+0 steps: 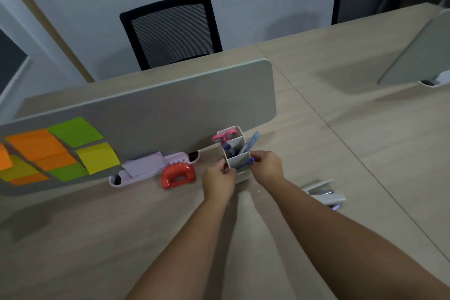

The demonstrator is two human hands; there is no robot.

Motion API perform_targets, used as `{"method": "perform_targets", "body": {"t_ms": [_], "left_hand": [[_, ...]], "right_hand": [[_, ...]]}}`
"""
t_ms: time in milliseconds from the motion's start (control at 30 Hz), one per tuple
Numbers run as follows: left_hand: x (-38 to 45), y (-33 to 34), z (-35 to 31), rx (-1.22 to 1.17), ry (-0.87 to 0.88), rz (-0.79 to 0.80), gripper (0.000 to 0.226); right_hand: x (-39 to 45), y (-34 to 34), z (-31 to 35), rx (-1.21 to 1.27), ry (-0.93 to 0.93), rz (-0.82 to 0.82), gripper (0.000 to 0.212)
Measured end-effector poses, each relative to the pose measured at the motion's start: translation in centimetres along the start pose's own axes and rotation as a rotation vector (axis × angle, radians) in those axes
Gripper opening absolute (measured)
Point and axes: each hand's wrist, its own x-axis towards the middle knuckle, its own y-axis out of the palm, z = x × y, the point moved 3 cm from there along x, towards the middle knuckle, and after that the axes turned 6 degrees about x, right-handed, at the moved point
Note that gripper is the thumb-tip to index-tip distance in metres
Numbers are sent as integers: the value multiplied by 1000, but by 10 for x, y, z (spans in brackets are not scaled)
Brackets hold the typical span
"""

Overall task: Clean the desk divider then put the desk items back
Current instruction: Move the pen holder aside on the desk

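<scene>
Both hands hold the white pen holder (235, 153) just beside the gray divider (151, 114): left hand (219, 178) and right hand (266, 165) each keep a grip clamped on its sides.

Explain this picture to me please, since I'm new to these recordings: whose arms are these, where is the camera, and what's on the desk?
There is no machine here. A person wears a camera on the head, looking forward and down, so both arms reach in from below. The left hand and right hand grip a white pen holder with compartments, standing near the grey desk divider. It holds pens and a pink tape roll. Coloured sticky notes are stuck on the divider. On the wooden desk lie a red hole punch, a lilac tray and, at right, a blurry stapler-like item.
</scene>
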Motion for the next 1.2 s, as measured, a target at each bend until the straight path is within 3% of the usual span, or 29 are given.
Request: {"method": "perform_targets", "body": {"t_ms": [167,333,533,767,1000,1067,1133,1200], "left_hand": [[-22,61,-64,-65,69,106,40],[-46,130,-126,2,164,205,38],[-93,197,-151,413,81,285,36],[-139,230,-142,556,126,351,33],[-152,218,-140,587,162,345,42],[-152,206,-137,549,170,325,44],[-147,187,-126,475,176,269,44],[-137,163,-108,350,156,202,45]], "right_hand": [[0,-84,-19,17,7,-155,39],[1,-168,-53,4,49,-286,32],[-17,-234,-112,-113,162,-365,20],[-50,-254,-158,-78,217,-375,20],[-62,-253,-168,-36,225,-360,23],[-71,-250,-165,65,234,-405,30],[-85,-242,-162,268,253,-531,49],[-98,-223,-164,448,290,-653,54]]}}
